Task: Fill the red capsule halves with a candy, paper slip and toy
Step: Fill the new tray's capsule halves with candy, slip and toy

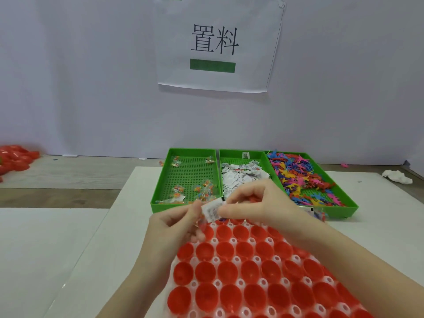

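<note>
Head view, and both hands are up over the far edge of the white holder tray (215, 262), the one packed with rows of open red capsule halves (246, 249). The left hand (174, 222) has thumb and forefinger curled in, pinching the left end of a small printed paper slip (212, 211). The right hand (250, 203) pinches the slip's right end, fingers bent tight around it, and something red shows inside that curled palm, though what it is cannot be told. The slip hangs just above the farthest row of capsule halves, not in any of them.

Behind the hands sit three green trays side by side, touching. The left tray (160, 193) holds a scatter of wrapped candies (202, 188). The middle tray (231, 154) holds a heap of white paper slips (238, 177). The right tray (339, 198) is piled with small colourful toys (298, 171).

Far left on the wooden tabletop, a pile of loose red capsule pieces (16, 158). Far right, a crumpled white tissue (397, 176). On the wall above, a paper sign (218, 42) with black characters and a green bar.
</note>
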The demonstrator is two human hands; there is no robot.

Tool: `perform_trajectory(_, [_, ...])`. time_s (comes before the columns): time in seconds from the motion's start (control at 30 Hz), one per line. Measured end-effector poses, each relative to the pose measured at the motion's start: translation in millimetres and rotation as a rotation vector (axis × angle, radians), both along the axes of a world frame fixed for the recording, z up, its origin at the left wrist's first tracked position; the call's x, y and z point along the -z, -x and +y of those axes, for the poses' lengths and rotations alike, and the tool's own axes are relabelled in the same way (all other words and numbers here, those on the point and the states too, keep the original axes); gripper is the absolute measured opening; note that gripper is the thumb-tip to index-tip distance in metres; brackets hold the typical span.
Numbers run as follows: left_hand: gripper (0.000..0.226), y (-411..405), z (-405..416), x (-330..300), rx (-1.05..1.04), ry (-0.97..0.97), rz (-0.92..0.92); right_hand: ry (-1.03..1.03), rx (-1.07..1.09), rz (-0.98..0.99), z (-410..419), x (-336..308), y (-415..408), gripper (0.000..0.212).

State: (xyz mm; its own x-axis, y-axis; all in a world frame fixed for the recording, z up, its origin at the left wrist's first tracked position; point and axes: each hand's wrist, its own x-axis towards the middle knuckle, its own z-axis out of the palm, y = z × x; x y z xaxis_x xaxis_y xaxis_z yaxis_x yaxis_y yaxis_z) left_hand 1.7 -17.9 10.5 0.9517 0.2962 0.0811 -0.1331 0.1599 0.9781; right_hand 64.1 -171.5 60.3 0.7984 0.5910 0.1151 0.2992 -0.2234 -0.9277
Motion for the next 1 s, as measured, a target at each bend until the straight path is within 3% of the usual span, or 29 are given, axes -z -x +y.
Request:
perform_trajectory(0.1, [0.021, 12, -11, -3, 0.076, 0.13, 0.018, 0.015, 0.075, -0.046, 9, 8, 13, 0.017])
perform_trajectory(0.23, [0.028, 26, -14, -4, 0.085, 0.298, 0.038, -0.015, 0.168, -0.066, 11, 18, 24, 0.017])
perform_trajectory(0.5, [0.02, 42, -16, -2, -0.026, 0.074, -0.025, 0.017, 0.178, -0.151, 8, 22, 37, 0.015])
perform_trajectory(0.7, [0.014, 42, -15, 0, -0.033, 0.061, 0.014, -0.307, 0.049, 0.333, 6, 25, 34, 0.029])
perform_trajectory(0.9, [0.019, 45, -16, -1, -0.018, 0.059, -0.006, -0.284, 0.059, 0.042, 1, 27, 44, 0.052])
perform_trajectory(1.0, [0.021, 46, -17, 0, -0.014, 0.104, -0.02, -0.361, 0.101, 0.078, 1, 22, 51, 0.052])
